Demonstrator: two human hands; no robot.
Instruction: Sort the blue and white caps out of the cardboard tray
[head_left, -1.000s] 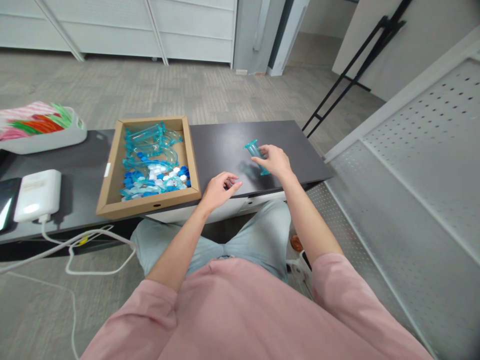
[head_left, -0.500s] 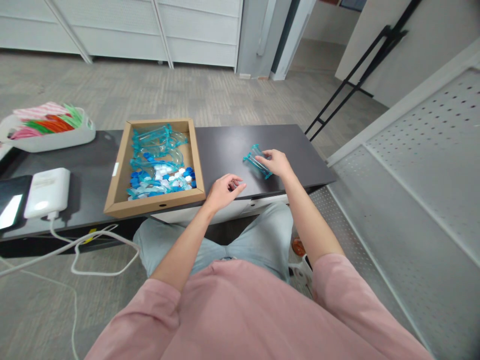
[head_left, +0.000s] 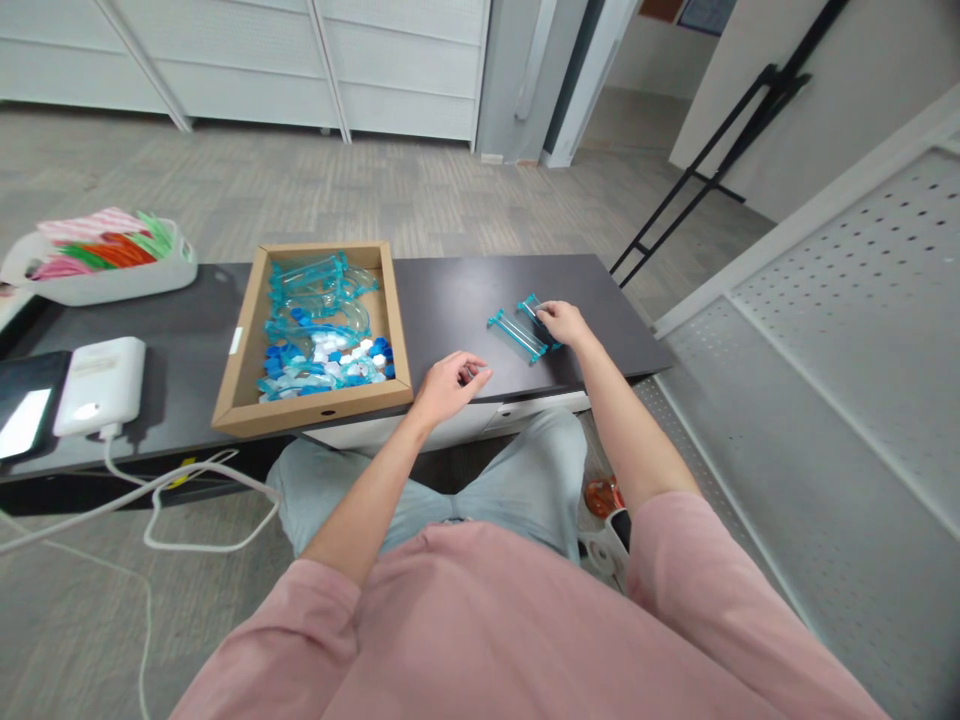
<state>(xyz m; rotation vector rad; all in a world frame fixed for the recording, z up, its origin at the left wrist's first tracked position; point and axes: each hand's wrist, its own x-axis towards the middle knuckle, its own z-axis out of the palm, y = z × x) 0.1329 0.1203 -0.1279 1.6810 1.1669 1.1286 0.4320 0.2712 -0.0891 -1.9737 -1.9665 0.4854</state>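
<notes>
Turquoise tubes (head_left: 517, 336) slant, far ends pointing left.

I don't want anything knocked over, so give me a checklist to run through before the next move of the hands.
1. Right hand at the right-hand tube: ok, fingers on it.
2. Its grip firm: cannot tell, the fingers hide part of the tube.
3. Left-hand tube lying on the table: ok, on its side beside the other.
4. Left hand free: ok, loosely curled near the table's front edge, with nothing visible in it.
5. Small pieces inside the cardboard box: ok, within its walls.
6. White cable away from both hands: ok, it hangs at the far left.
</notes>
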